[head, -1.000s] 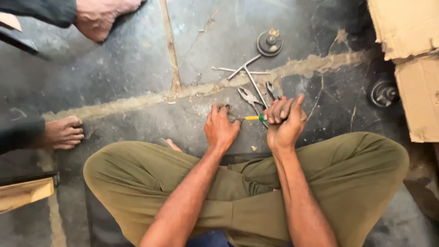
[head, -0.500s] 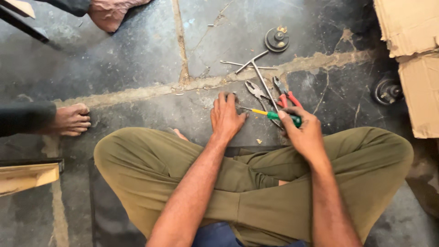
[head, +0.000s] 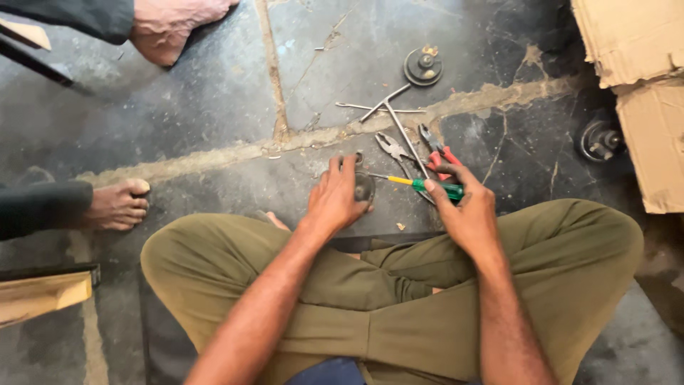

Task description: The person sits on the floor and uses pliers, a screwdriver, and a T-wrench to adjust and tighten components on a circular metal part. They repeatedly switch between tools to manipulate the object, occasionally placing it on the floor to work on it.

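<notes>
I am sitting cross-legged on a dark, cracked concrete floor [head: 214,107], my olive-green trousers [head: 399,285] filling the lower half of the view. Torn cardboard sheets [head: 634,78] are lying at the far right edge of the floor. Another person's bare foot [head: 117,205] is resting on the floor to my left, and a second foot [head: 174,28] is showing at the top left.

My left hand [head: 336,199] is curling shut around a small dark round metal part [head: 363,187], pressing it against the floor just ahead of my knee. My right hand [head: 467,210] is closing on the green handle of a screwdriver [head: 420,185], whose yellow neck and thin shaft are pointing left toward the part, the tip reaching just beside it.

Just beyond my hands, bare-metal pliers [head: 394,148] and red-handled pliers [head: 436,146] are lying side by side, near a thin crossed metal wrench [head: 390,114]. Further off, a round metal disc [head: 423,66] is sitting on the floor, and a dark wheel-like part [head: 598,139] is lying close to the cardboard at right.
</notes>
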